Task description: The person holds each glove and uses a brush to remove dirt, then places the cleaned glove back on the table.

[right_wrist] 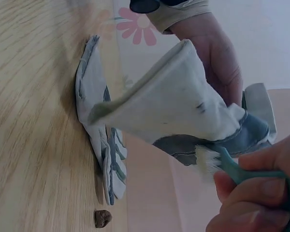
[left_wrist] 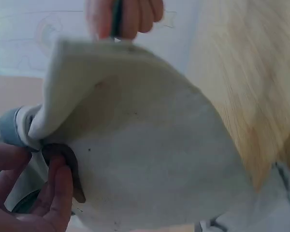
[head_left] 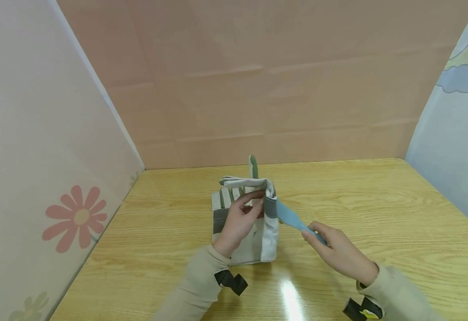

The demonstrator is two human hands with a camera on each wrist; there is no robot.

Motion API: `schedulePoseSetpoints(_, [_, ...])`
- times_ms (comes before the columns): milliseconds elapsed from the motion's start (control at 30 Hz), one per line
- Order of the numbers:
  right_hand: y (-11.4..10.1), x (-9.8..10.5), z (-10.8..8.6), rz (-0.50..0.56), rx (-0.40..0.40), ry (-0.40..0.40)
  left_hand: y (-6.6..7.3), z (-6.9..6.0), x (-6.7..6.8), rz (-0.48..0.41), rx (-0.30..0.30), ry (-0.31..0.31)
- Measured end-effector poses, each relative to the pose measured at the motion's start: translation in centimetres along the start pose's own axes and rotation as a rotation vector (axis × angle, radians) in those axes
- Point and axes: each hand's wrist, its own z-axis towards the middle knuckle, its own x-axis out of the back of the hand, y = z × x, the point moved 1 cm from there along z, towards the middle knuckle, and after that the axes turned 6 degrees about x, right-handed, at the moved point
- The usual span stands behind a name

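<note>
A white work glove with grey patches [head_left: 271,240] is held up off the table by my left hand [head_left: 238,225], whose fingers and thumb pinch its folded cloth; the left wrist view shows the wide pale cuff [left_wrist: 159,145] beside the fingers [left_wrist: 58,193]. My right hand [head_left: 340,254] grips the handle of a blue brush [head_left: 292,217]. In the right wrist view its pale bristles [right_wrist: 206,159] meet a grey patch of the raised glove [right_wrist: 174,101]. Beneath, a second glove [head_left: 219,227] lies on the table, partly hidden by my left hand.
A small dark brown lump [right_wrist: 103,218] sits on the wooden table [head_left: 158,249] near the lying glove's finger ends. Behind the table stands a pinkish-brown panel [head_left: 258,102], with a flower-patterned panel [head_left: 37,147] at left and another pale panel [head_left: 450,133] at right.
</note>
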Motion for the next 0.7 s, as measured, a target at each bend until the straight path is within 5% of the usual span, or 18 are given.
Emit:
schedulePoseSetpoints(200, [0.2, -0.2, 0.1, 0.015, 0.020, 0.010, 0.2, -0.2, -0.7, 0.263, -0.197, 0.077])
schedulePoseSetpoints(333, [0.3, -0.3, 0.2, 0.023, 0.013, 0.021, 0.1, -0.3, -0.7, 0.331, -0.194, 0.183])
schedulePoseSetpoints(467, [0.2, -0.2, 0.3, 0.024, 0.002, 0.045, -0.1, -0.1, -0.2, 0.377, -0.021, 0.227])
schedulePoseSetpoints(600, [0.1, -0.3, 0.3, 0.039, 0.006, 0.045, -0.9, 0.4, 0.5, 0.306, 0.262, 0.103])
schedulePoseSetpoints(700, [0.2, -0.3, 0.1, 0.055, 0.016, 0.037, -1.5, 0.6, 0.9, 0.237, 0.389, 0.012])
